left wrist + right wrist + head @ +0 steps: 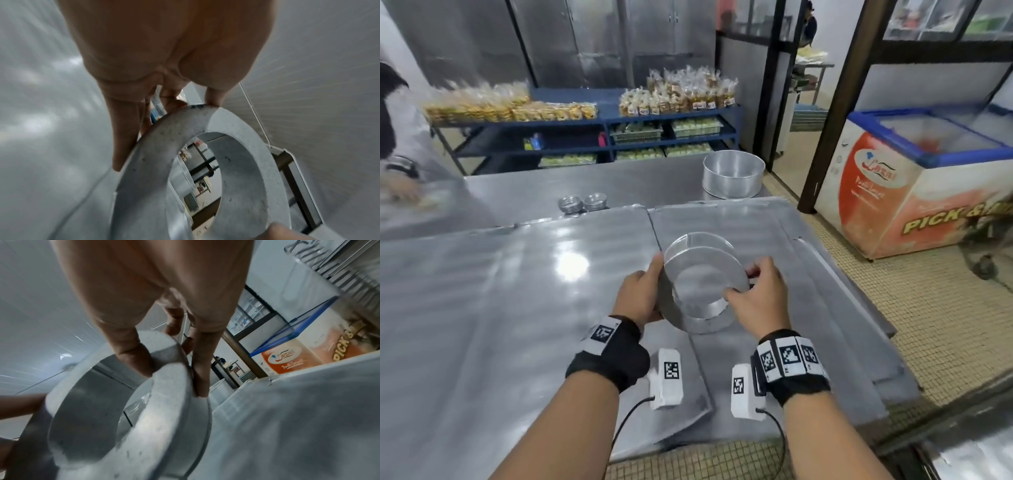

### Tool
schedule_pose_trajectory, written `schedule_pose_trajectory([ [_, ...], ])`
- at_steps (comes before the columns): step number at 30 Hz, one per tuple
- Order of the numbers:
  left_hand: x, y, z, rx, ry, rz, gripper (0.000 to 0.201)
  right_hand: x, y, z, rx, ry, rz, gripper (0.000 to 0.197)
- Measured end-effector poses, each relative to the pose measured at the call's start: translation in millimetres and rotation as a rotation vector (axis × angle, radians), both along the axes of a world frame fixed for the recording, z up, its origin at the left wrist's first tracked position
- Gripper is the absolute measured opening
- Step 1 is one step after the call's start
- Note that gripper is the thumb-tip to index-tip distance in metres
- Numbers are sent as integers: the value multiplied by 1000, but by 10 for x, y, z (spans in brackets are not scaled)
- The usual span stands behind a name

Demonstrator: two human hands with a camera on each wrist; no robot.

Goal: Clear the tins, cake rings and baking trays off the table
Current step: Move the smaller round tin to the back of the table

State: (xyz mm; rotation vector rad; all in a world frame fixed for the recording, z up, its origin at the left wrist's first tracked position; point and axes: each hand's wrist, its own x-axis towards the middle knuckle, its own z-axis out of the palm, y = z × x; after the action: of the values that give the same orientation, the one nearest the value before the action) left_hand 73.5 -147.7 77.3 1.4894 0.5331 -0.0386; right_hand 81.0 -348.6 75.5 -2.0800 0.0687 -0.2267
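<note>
Metal cake rings [703, 320], seemingly one nested in another, are held tilted just above a stack of flat baking trays [811, 308] on the steel table [500, 308]. My left hand [643, 291] grips the left wall, fingers [127, 129] lying along the outside of the ring [242, 162] and thumb at the rim. My right hand [755, 294] pinches the right wall of the ring [164, 402], thumb [131, 353] inside and fingers outside. A large round tin [732, 176] stands at the table's far right. Two small stacks of tart tins [582, 204] sit at the back centre.
Another person's arm [410, 178] reaches over the table at the far left. A chest freezer [914, 192] stands on the tiled floor to the right. Blue shelves [602, 120] with bagged goods run behind the table.
</note>
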Motion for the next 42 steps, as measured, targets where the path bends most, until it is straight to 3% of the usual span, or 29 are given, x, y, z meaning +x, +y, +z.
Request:
schedule_pose_trajectory([
  [6, -527, 827, -50, -158, -54, -4, 45, -277, 762, -17, 25, 35, 174, 50],
  [9, -785, 1162, -89, -244, -116, 19, 38, -424, 1075, -38, 234, 116, 260, 72],
  [11, -944, 1371, -125, -264, -163, 15, 43, -499, 1267, -71, 361, 173, 254, 82],
  [13, -1083, 1547, -134, -268, -178, 11, 59, -572, 1450, -97, 394, 206, 261, 70],
  [15, -1205, 1682, -136, -216, -209, -21, 56, -625, 1614, -134, 336, 216, 265, 65],
  [19, -1393, 1897, -202, -167, -239, -33, 66, -695, 1874, -262, 284, 234, 235, 97],
  [23, -1559, 2029, -315, -161, -224, 37, 39, -832, 2095, -328, 287, 288, 245, 71],
  [26, -1691, 2138, -469, -102, -178, 82, 49, -939, 2226, -368, 337, 373, 256, 48],
  [32, -1891, 2286, -683, -177, -131, 200, 43, -1118, 2384, -484, 255, 400, 247, 5],
  [38, -2036, 2420, -864, -105, -104, 189, 69, -1236, 2530, -534, 148, 444, 279, 27],
  [42, -2098, 2476, -929, -37, -85, 166, 66, -1292, 2571, -527, 95, 417, 298, 24],
])
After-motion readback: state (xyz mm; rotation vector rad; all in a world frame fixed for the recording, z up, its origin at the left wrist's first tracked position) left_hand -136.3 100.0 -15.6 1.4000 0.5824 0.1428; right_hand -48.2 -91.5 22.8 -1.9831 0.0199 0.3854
